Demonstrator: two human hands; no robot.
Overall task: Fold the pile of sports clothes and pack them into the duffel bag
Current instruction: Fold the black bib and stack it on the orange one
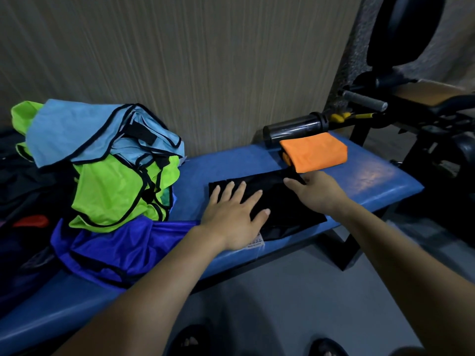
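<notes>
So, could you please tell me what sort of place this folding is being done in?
Most likely a gym. The clothes lie on a blue padded bench, a black exercise machine with a grip handle stands at its far end, and a shaker bottle lies against the wall.

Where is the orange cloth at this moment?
The folded orange cloth lies at the far right of the blue bench, just in front of the dark bottle and beyond the black garment under both hands.
</notes>
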